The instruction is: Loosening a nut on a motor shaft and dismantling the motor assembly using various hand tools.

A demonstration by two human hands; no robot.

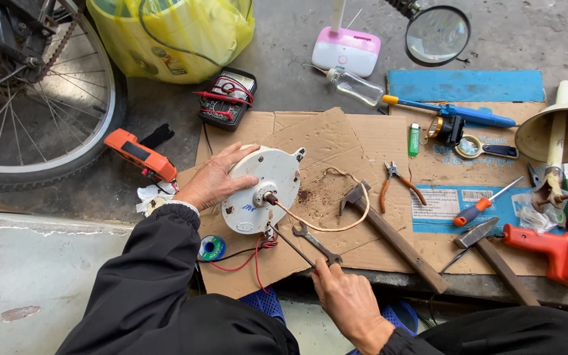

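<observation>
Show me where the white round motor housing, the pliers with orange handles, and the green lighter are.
white round motor housing (272, 177), head view, on its upper painted face.
pliers with orange handles (399, 182), head view, near the pivot.
green lighter (414, 140), head view, middle of its body.

The left hand (215, 181) lies flat on the rim of a round white motor housing (264, 190) resting on flattened cardboard (336, 138). The right hand (343, 296) grips a thin metal rod (292, 245) whose tip reaches the housing's lower edge, just beside a small open-end wrench (315, 242). A hammer (396, 240), pliers (396, 181) and an orange-handled screwdriver (484, 204) lie to the right; a bicycle wheel (41, 98) stands upper left.
</observation>
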